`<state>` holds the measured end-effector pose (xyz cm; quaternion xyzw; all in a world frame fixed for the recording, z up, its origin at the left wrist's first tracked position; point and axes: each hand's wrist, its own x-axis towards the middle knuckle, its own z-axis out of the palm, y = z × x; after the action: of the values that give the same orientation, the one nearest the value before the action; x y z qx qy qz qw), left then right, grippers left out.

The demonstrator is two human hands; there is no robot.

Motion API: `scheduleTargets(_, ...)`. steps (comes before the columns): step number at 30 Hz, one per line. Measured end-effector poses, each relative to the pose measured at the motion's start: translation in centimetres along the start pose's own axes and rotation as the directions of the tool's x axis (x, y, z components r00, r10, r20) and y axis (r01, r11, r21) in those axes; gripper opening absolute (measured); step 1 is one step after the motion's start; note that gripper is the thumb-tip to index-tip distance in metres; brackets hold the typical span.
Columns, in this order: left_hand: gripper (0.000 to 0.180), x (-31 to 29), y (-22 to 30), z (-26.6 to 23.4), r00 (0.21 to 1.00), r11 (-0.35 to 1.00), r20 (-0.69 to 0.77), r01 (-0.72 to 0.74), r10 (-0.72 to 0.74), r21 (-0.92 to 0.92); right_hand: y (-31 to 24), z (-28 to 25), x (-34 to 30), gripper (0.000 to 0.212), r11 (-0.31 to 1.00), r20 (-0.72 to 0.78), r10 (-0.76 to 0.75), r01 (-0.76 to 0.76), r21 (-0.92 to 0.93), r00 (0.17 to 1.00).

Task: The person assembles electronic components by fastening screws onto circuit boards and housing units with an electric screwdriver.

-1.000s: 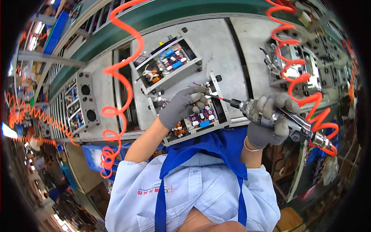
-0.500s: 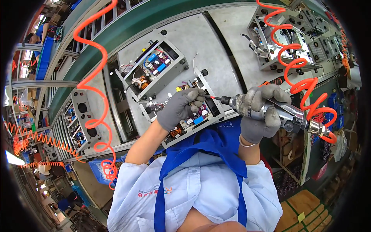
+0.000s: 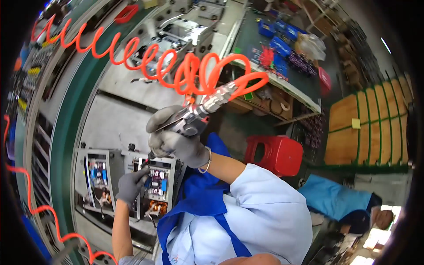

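Note:
My gloved right hand (image 3: 179, 143) is wrapped round a silver air screwdriver (image 3: 187, 123), whose hose end points up and to the right. Its bit slants down toward an open grey metal case (image 3: 171, 179) with a circuit board, blue parts and a copper coil inside. Beside the bit tip, my gloved left hand (image 3: 130, 186) has its thumb and fingers drawn together over the case's left edge. Whatever they pinch is too small to make out. A second open case (image 3: 115, 165) with similar parts stands just left of it.
An orange coiled hose (image 3: 150, 62) loops from the screwdriver across the upper left. More metal cases (image 3: 194, 33) stand farther along the bench. A red stool (image 3: 282, 154) is at the right, below a side table (image 3: 304, 99) with blue bins. Another person (image 3: 357, 216) is at lower right.
My view has swung to the right, bringing the stool and side table in. The screwdriver now slants down at the case instead of lying nearly level, with my left hand still by its tip.

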<state>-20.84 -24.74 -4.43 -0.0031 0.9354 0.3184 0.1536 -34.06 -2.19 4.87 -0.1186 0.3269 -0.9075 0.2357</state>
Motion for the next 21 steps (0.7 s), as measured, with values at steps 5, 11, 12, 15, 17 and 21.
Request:
scheduleTargets(5,0.02,1.6,-1.5,-0.3,0.988,0.952,0.13,0.122,-0.089,-0.281,0.2,-0.9,-0.3,0.028,0.997,-0.058,-0.08,0.081,0.02,0.995)
scheduleTargets(11,0.019,2.8,-0.5,0.4,0.984,0.953,-0.004,-0.172,0.179,0.248,0.0,-2.4,-2.0,0.038,0.857,-0.08,0.112,-0.137,-0.496,0.991)
scheduleTargets(12,0.019,3.0,-0.8,0.9,0.992,0.959,0.018,-0.125,0.125,0.255,0.3,-3.1,-2.4,0.031,0.793,0.066,0.0,0.041,-0.608,0.998)
scheduleTargets(15,0.022,3.2,-0.9,1.1,0.994,0.969,0.069,-0.103,0.09,0.223,0.8,-0.1,-0.5,0.024,0.978,-0.017,-0.131,0.127,-0.164,0.991)
scheduleTargets(17,0.021,2.9,-0.8,1.2,0.994,0.97,0.079,-0.097,0.081,0.221,1.8,-0.6,0.1,0.029,0.965,0.064,-0.17,0.18,-0.189,0.983)
scheduleTargets(21,0.019,2.3,-1.7,1.3,0.994,0.978,0.091,-0.072,0.055,0.194,3.7,-0.9,0.4,0.031,0.99,0.089,-0.072,0.083,-0.117,0.993)
